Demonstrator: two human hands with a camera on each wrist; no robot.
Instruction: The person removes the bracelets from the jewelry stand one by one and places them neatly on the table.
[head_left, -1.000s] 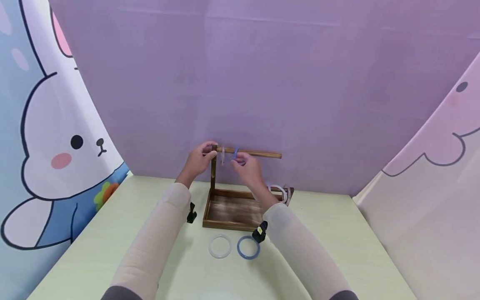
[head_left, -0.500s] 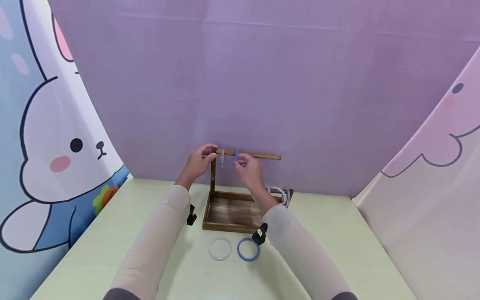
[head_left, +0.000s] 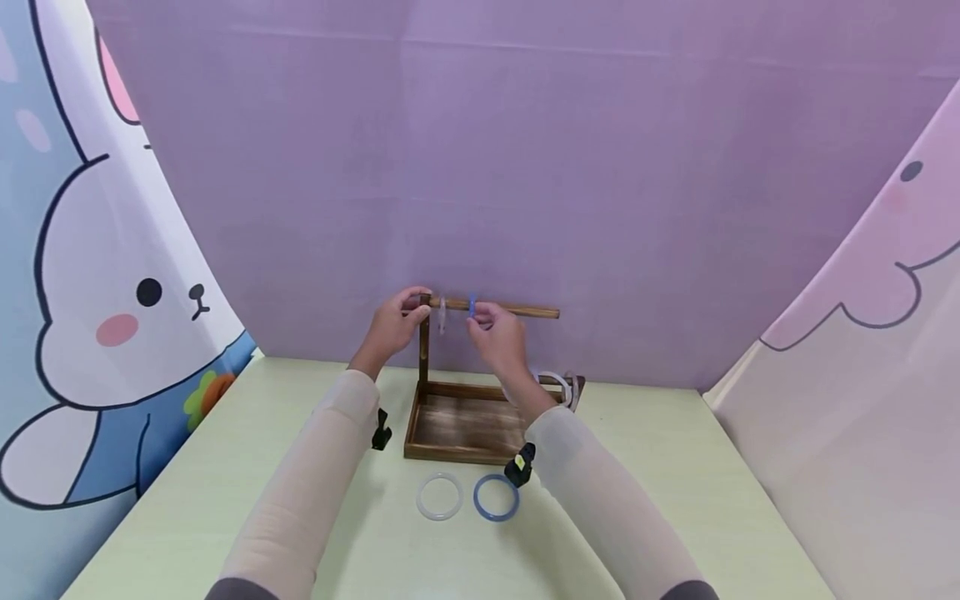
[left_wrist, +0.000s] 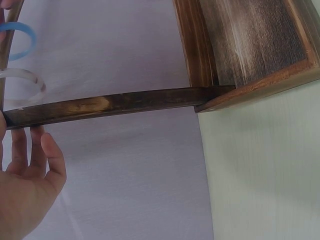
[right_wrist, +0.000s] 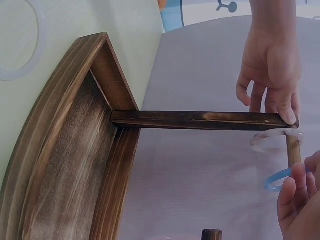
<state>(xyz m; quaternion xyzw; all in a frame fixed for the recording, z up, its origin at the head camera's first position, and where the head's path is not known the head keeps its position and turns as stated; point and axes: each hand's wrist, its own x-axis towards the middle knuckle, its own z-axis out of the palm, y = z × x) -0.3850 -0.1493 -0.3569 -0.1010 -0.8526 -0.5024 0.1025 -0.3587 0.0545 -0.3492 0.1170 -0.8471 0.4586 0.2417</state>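
Note:
My left hand grips the top of the upright post of a dark wooden bangle stand, thumb in front. In the right wrist view that thumb presses the post's end. From the post a wooden rod runs to the right. A pale translucent bangle hangs on the rod close to the post. Farther along, my right hand pinches a blue bangle that is around the rod. Part of this bangle is hidden behind the fingers.
The stand's tray base sits on a pale green table. In front of it lie a clear bangle and a blue bangle. Behind my right forearm, a white bangle hangs at a lower peg. A purple cloth rises behind.
The pinched blue bangle now stands more edge-on on the rod, and my right hand has shifted very slightly. My left hand keeps its grip on the post.

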